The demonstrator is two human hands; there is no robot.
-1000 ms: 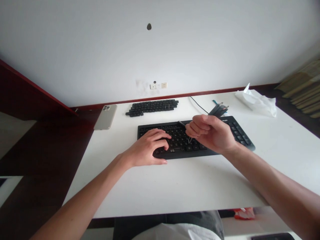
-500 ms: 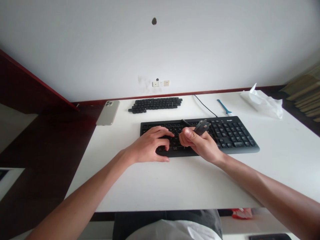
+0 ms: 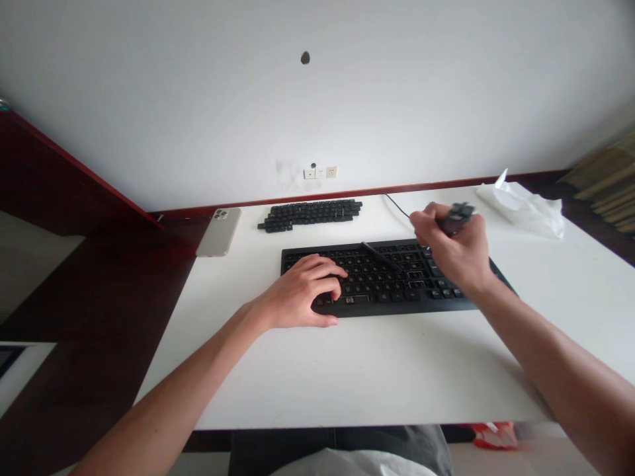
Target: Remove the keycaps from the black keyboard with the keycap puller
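Observation:
A black keyboard (image 3: 397,305) lies on the white table, with many keycaps off its left and middle parts. My left hand (image 3: 307,291) rests over its left end, fingers apart and bent, thumb at the front edge. A long narrow black piece (image 3: 380,256) lies slanted across the keys. Above the keyboard's right part, my right hand (image 3: 454,248) is closed round a dark tool (image 3: 457,217). Motion blurs the tool's upper end, and the fist hides the rest. This hand and forearm cover much of the number pad.
Loose black keycaps (image 3: 312,213) lie in rows behind the keyboard. A phone (image 3: 219,233) lies face down at the table's left edge. A crumpled clear plastic bag (image 3: 526,206) sits at the back right. The black cable (image 3: 397,205) runs towards the wall.
My right hand has lifted off the middle of the keyboard and moved right with the dark tool, uncovering the long black piece and middle keys. My left hand stays in place.

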